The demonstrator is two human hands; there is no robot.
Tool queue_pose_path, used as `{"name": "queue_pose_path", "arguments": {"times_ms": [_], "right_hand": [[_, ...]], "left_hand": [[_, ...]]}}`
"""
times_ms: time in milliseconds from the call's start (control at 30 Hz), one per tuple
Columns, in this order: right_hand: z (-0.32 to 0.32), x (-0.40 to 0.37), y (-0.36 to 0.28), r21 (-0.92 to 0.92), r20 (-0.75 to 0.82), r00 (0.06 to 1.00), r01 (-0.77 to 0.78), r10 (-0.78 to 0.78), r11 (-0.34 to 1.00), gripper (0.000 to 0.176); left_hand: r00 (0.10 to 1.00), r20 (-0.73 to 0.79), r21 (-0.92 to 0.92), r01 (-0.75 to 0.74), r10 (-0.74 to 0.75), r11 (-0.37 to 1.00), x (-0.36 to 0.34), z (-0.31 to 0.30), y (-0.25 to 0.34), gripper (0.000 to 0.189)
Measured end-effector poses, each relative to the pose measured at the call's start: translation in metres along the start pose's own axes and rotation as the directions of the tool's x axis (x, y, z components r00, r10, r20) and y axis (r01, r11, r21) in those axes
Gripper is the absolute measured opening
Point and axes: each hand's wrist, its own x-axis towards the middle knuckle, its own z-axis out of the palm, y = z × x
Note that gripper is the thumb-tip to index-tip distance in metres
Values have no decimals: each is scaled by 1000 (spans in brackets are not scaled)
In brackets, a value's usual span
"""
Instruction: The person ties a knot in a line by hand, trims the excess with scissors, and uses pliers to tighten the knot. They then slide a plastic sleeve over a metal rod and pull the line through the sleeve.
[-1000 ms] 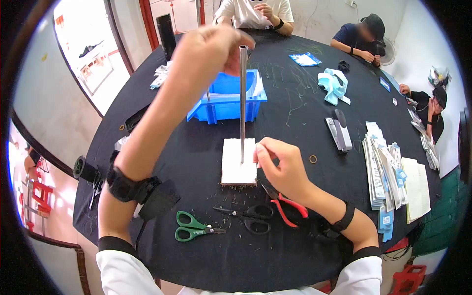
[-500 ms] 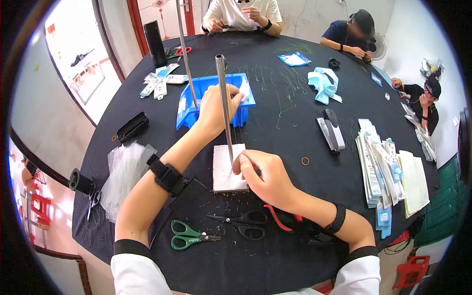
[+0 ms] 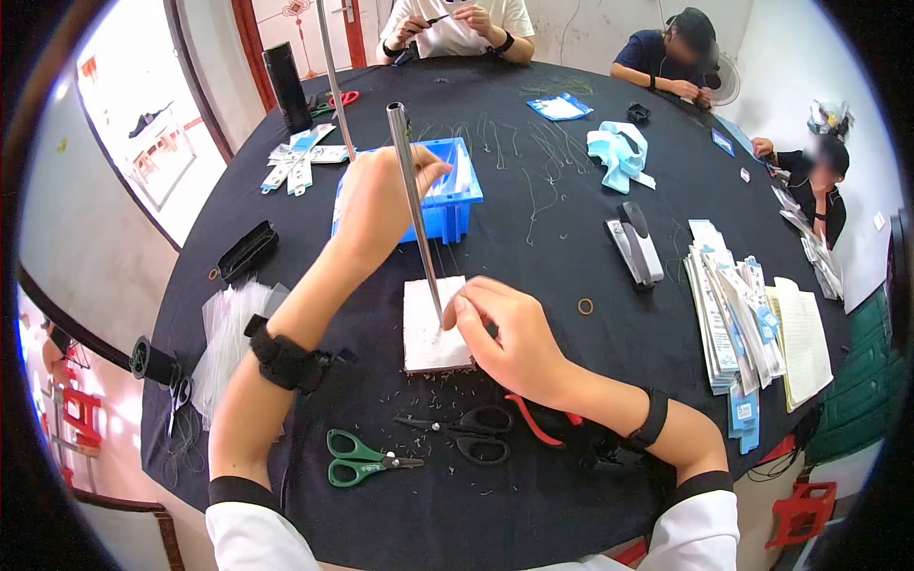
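Observation:
A metal rod [image 3: 415,190] rises from a white block [image 3: 419,328] on the black-covered table. My left hand [image 3: 379,200] is raised beside the rod's upper part, in front of the blue bin [image 3: 447,224], its fingers pinched; any thread between them is too fine to tell. Low on the rod, my right hand [image 3: 505,333] is closed near its base, over the block's right edge, and its fingertips hold something too small to name. Thin strands run faintly between the bin and the block.
Green scissors [image 3: 357,459], black scissors [image 3: 471,433] and red-handled pliers [image 3: 543,426] lie nearest me. A stapler [image 3: 636,247] and stacked packets [image 3: 719,324] are to the right. Clear bags [image 3: 228,343] lie left. A second rod [image 3: 335,86] stands behind the bin. Several people sit around the table.
My left hand has moved up and left, away from the bin's inside. My right hand stays near the rod's base. The whole view has shifted slightly.

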Motion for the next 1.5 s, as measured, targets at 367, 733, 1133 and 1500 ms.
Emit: {"name": "queue_pose_path", "arguments": {"times_ms": [367, 733, 1133, 1500], "right_hand": [[-10, 13, 15, -122, -134, 946, 281, -297, 952, 18], [-6, 15, 20, 459, -64, 995, 103, -83, 882, 35], [-1, 10, 19, 249, -105, 993, 77, -52, 965, 40], [1, 7, 16, 248, -41, 998, 60, -51, 967, 34]], "left_hand": [[830, 558, -606, 426, -22, 672, -11, -42, 24, 25], [776, 627, -212, 90, 65, 973, -45, -41, -19, 16], [912, 310, -625, 407, -267, 666, -32, -86, 20, 20], [943, 176, -864, 285, -283, 414, -16, -93, 69, 29]]}}
